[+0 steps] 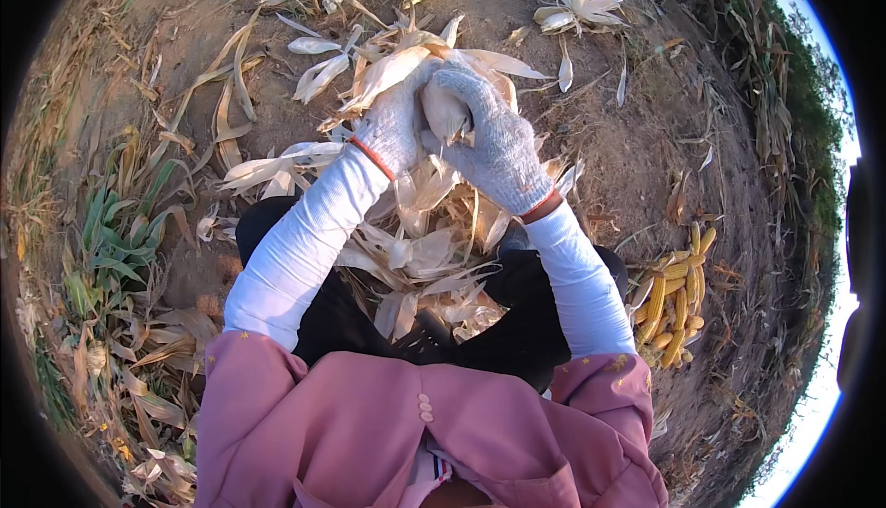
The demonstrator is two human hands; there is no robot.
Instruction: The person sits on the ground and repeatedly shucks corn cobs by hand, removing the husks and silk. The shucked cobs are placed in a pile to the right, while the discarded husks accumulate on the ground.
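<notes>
An ear of corn (444,112), wrapped in pale dry husk, is held between my two hands in front of me. My left hand (396,120), in a grey knitted glove with a red-orange cuff, grips it from the left. Around its right side curl the fingers of my right hand (493,138), gloved the same way. Loose husk leaves (394,75) spread over and beyond the left fingers, partly hiding them. Whether any kernels are bared cannot be seen. Below the hands, a heap of stripped husks (415,252) lies between my legs.
Husked yellow corn cobs (675,300) are piled on the soil at the right. An opened, empty-looking husk (578,6) lies far right of centre. Dry stalks and green leaves (114,238) cover the left ground. Standing plants (782,79) line the right edge.
</notes>
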